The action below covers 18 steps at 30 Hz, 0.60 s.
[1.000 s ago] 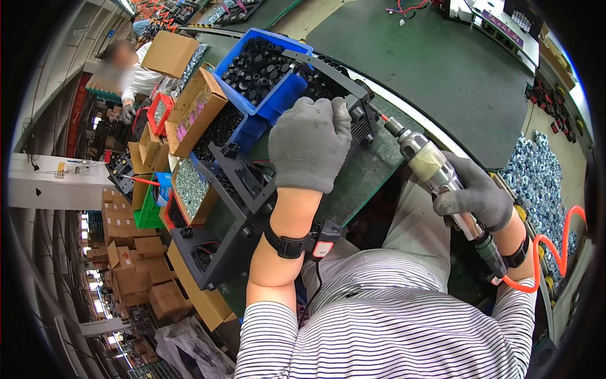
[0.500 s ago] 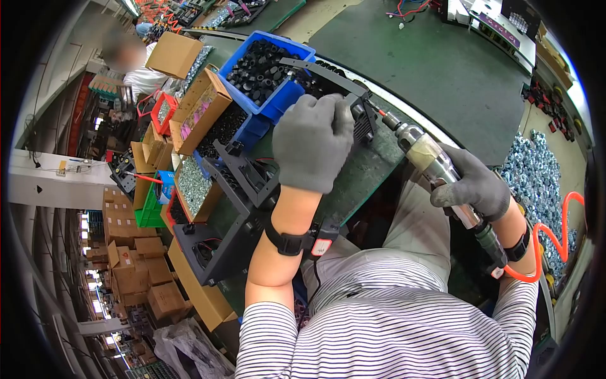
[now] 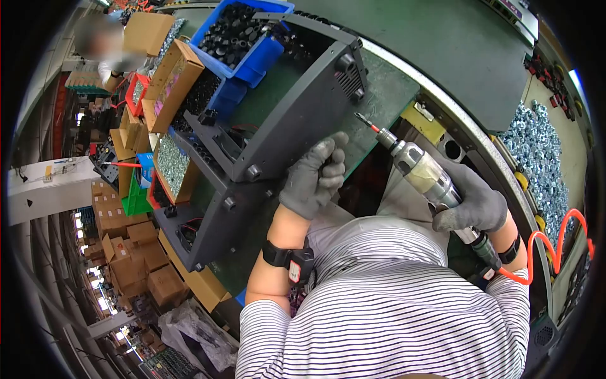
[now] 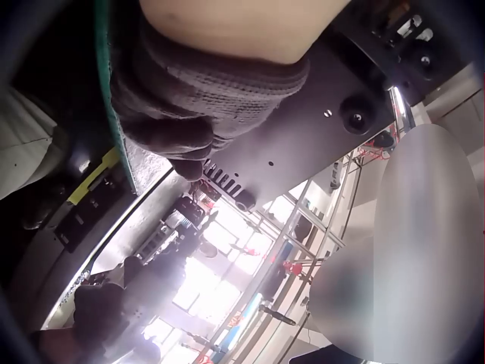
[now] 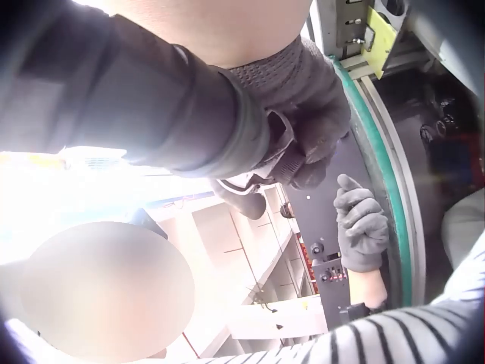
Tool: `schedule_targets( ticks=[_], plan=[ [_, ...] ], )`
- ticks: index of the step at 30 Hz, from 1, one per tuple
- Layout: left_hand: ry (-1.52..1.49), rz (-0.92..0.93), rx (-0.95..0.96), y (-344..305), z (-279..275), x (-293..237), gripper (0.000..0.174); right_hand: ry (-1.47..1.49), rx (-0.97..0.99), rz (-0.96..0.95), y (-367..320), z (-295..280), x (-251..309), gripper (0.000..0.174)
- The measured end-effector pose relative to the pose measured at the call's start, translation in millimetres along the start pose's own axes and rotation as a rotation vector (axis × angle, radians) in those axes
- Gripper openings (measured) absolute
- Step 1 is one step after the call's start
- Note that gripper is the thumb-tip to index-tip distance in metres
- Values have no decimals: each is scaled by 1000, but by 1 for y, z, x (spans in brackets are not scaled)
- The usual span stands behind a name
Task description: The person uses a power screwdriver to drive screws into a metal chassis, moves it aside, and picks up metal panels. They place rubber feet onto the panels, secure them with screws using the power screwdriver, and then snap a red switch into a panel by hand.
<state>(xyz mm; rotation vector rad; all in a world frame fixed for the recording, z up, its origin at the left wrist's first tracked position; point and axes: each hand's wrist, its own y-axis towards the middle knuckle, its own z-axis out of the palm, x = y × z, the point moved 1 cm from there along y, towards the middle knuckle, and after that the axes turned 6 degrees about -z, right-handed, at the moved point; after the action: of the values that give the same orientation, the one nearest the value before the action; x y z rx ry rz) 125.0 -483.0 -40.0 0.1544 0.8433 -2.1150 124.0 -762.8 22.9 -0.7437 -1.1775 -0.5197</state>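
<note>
My left hand (image 3: 314,177) has a grey glove and loosely curled fingers, just beside the lower edge of a dark grey housing (image 3: 303,107) with round feet and vent slots. No object shows in that hand. In the left wrist view the gloved hand (image 4: 204,98) lies in front of the housing's flat panel (image 4: 303,106). My right hand (image 3: 475,197) grips a silver power screwdriver (image 3: 424,172) with an orange hose; its bit points up-left, apart from the housing. The right wrist view shows the right hand (image 5: 307,106) round the tool and the left hand (image 5: 362,227) beyond.
A second dark housing (image 3: 211,221) stands at the left, against the first. Behind are a blue bin (image 3: 265,60) of black parts and cardboard boxes (image 3: 170,88) of small parts. Metal pieces (image 3: 536,164) are heaped at the right. Another person is at the upper left.
The housing now shows its broad flat panel, where a narrow frame edge showed before. My left hand has moved off its upper corner, down towards my body. The screwdriver's bit is farther from the housing.
</note>
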Motion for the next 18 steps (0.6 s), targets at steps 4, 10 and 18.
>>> schedule_targets(
  ticks=[4,10,18],
  plan=[
    [-126,-20,-61,1,15,-2,27,-79,122,5,5,3,-2,75],
    [-60,68,-4,-1,10,-4,29,-96,202,-20,13,14,-11,75],
    [224,189,-152,-8,22,-4,32,-63,225,-15,18,16,-13,72]
  ],
)
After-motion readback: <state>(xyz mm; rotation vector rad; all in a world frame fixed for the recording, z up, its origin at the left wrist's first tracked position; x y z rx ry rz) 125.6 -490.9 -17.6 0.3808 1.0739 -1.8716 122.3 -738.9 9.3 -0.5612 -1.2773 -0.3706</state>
